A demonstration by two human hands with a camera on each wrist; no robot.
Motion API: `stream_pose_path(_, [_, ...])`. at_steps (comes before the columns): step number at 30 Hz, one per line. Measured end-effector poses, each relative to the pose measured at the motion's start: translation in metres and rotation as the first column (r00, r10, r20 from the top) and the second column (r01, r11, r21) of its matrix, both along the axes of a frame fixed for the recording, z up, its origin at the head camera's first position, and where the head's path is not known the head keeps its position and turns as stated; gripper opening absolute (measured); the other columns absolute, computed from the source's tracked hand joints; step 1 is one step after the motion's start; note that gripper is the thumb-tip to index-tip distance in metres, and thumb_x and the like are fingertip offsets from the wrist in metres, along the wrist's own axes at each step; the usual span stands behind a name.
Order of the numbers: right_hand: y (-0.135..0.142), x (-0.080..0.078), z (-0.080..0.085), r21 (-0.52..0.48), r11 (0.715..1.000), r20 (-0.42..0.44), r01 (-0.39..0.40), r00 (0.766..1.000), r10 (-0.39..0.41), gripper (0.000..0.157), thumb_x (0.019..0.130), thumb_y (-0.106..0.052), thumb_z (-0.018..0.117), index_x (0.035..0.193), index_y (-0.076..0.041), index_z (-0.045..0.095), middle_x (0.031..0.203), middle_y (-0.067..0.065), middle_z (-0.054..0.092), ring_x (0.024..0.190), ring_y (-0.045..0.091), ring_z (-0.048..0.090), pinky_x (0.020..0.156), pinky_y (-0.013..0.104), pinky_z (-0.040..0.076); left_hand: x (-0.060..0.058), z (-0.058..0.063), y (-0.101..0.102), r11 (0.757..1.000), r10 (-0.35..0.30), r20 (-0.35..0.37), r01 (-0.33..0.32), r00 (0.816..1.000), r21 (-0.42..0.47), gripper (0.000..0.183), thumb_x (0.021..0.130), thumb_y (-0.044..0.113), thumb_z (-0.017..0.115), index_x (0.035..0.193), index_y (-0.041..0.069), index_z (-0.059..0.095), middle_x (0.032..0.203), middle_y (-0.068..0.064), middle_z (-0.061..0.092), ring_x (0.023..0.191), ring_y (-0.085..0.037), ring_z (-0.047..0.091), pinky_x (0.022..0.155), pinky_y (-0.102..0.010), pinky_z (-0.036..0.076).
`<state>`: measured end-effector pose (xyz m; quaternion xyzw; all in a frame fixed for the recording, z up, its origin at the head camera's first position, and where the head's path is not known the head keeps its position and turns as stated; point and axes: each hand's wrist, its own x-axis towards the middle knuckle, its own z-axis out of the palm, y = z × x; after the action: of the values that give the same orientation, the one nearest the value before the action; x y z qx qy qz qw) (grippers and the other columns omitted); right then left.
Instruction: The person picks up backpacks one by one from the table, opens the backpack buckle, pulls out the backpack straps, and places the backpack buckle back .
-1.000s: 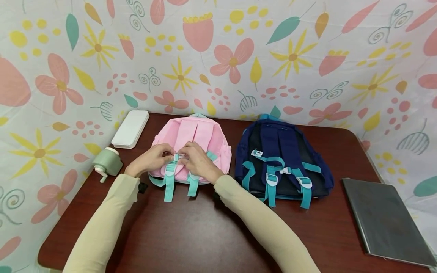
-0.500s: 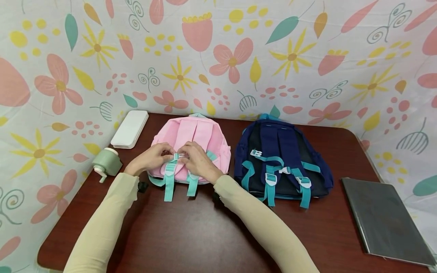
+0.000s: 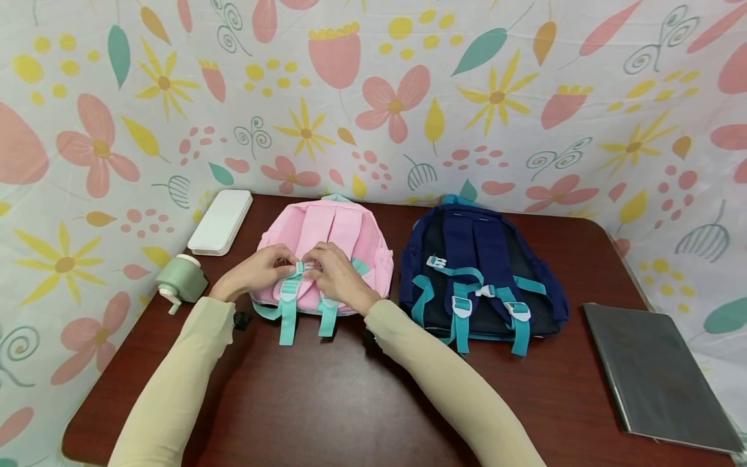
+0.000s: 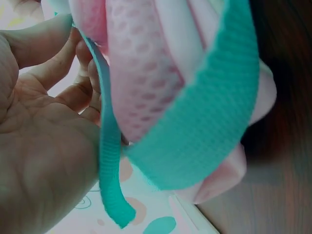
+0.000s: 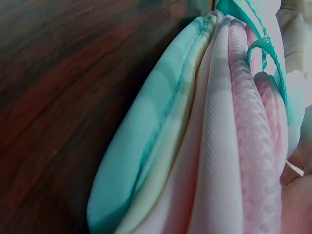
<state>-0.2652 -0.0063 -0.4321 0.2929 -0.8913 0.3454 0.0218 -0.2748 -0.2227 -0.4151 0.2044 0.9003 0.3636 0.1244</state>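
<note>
A pink backpack (image 3: pixel 373 256) with teal straps lies on the table, its shoulder straps facing up. At its middle, my left hand (image 3: pixel 251 272) pinches the teal strap at a small pale buckle (image 3: pixel 300 266). From the other side my right hand (image 3: pixel 340 275) pinches the buckle's right part, most of it hidden by the fingers. In the left wrist view, the thumb and curled fingers of the left hand (image 4: pixel 44 112) are at a teal strap (image 4: pixel 110 146). The right wrist view shows the bag's side (image 5: pixel 219 136) and only a bit of the right hand (image 5: pixel 297 202).
To the right lies a navy backpack (image 3: pixel 428 227) with teal straps and white buckles. A dark flat folder-like item (image 3: pixel 659 373) is at the table's right edge. On the left are a white box (image 3: pixel 220 222) and a green device with a crank (image 3: pixel 182 279). A floral cloth hangs behind.
Both hands stay at the buckle with hardly any movement. The head view has shifted very slightly, and the bags have not moved on the table.
</note>
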Motion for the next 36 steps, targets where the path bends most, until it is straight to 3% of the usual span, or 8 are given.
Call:
stream_pose_path(8, [-0.0012,0.0004,0.0009,-0.005,1.000,0.008,0.004,1.000,-0.004,0.024,0.101,-0.008,0.076,0.125,-0.002,0.078,0.120,0.011,0.074,0.111,0.025,0.064,0.098,0.036,0.055,-0.0024,-0.0021,-0.0011,1.000,-0.022,-0.017,0.022,1.000,0.019,0.015,0.107,0.002,0.060,0.113,-0.003,0.072,0.114,-0.017,0.069,0.100,-0.021,0.059,0.090,-0.031,0.047])
stream_pose_path(13, [-0.0016,0.0006,0.0014,0.000,1.000,0.018,0.018,1.000,-0.018,0.024,0.102,-0.008,0.076,0.125,-0.003,0.078,0.120,0.010,0.074,0.112,0.025,0.064,0.100,0.036,0.054,-0.0016,-0.0009,-0.0040,1.000,-0.014,0.000,0.014,1.000,0.008,0.018,0.108,0.005,0.061,0.117,-0.004,0.074,0.116,-0.017,0.070,0.103,-0.021,0.060,0.092,-0.031,0.047])
stream_pose_path(21, [-0.0014,0.0009,0.0003,-0.005,1.000,0.036,0.028,0.999,-0.027,0.023,0.102,-0.007,0.075,0.125,-0.003,0.078,0.121,0.010,0.073,0.113,0.025,0.063,0.099,0.036,0.054,-0.0061,-0.0038,-0.0034,1.000,-0.017,0.025,0.016,1.000,0.016,0.013,0.108,0.004,0.060,0.111,-0.003,0.071,0.107,-0.014,0.067,0.096,-0.018,0.055,0.088,-0.029,0.045])
stream_pose_path(29, [-0.0014,0.0003,0.0009,-0.003,1.000,0.043,0.017,0.999,-0.017,0.025,0.103,-0.008,0.074,0.127,-0.003,0.077,0.121,0.010,0.073,0.112,0.025,0.063,0.099,0.036,0.054,-0.0025,-0.0011,-0.0036,0.999,-0.023,0.027,0.022,0.999,0.032,0.015,0.108,0.005,0.060,0.114,-0.004,0.072,0.111,-0.015,0.069,0.101,-0.020,0.056,0.091,-0.030,0.045])
stream_pose_path(36, [-0.0007,-0.0005,0.0012,-0.020,1.000,0.035,0.010,0.999,-0.009,0.025,0.103,-0.009,0.074,0.127,-0.003,0.077,0.123,0.011,0.073,0.114,0.026,0.063,0.099,0.038,0.055,-0.0033,-0.0031,-0.0044,0.999,-0.029,0.021,0.029,0.999,0.021,0.011,0.107,0.003,0.061,0.110,-0.003,0.069,0.103,-0.011,0.064,0.094,-0.019,0.054,0.085,-0.028,0.044])
